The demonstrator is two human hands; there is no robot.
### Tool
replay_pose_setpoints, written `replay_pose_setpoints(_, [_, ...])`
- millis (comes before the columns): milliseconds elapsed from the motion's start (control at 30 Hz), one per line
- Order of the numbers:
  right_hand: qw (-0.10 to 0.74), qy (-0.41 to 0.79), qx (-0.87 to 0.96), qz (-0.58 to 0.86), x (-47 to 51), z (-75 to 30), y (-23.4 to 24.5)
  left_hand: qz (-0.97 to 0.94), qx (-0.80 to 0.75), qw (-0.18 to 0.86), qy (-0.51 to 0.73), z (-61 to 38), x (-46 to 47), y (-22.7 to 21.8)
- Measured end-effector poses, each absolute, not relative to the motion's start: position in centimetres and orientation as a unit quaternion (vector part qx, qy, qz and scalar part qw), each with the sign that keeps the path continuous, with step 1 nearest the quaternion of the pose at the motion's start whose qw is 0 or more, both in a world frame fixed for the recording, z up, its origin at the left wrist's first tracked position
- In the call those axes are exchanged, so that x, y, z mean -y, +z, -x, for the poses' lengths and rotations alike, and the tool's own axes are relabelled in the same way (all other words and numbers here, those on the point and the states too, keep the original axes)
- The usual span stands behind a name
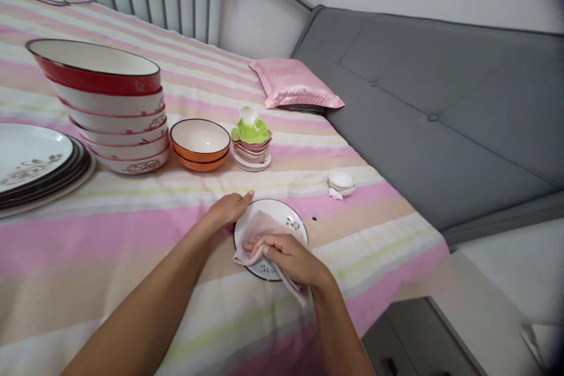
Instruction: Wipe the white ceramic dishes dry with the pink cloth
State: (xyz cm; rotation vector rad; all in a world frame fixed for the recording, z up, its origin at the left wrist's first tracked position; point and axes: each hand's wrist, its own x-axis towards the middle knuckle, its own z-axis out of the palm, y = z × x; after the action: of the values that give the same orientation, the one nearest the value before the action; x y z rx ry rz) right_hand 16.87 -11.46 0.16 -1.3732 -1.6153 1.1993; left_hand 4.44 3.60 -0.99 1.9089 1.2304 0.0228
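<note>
A white plate (294,222) with a dark rim and a brown flower print lies in front of me on the striped bedsheet. My left hand (230,210) grips its upper left edge, thumb along the rim; the other fingers are mostly hidden. Bunched in my right hand (288,252) is a pale pink cloth (264,225), pressed against the plate's face. One corner of the cloth hangs over the near rim. Part of the plate is covered by the cloth and hand.
Left stand stacked dark-rimmed plates (30,155) and a tall stack of red-and-white bowls (118,106). Beyond are orange bowls (200,141), leaf-shaped dishes (251,132) and small white dishes (341,181). A pink pillow (297,83) lies by the grey headboard (432,100).
</note>
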Motion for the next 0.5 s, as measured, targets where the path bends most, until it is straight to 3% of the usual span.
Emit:
replay_pose_setpoints(200, [0.337,0.53,0.57,0.53,12.9,-18.9,0.0,-0.761,-0.488,0.428,0.006,-4.5,-3.6,-1.0])
replay_pose_setpoints(500, [0.332,0.42,0.576,0.618,14.1,-20.4,1.1,-0.77,-0.482,0.418,0.003,-4.4,-3.7,-1.0])
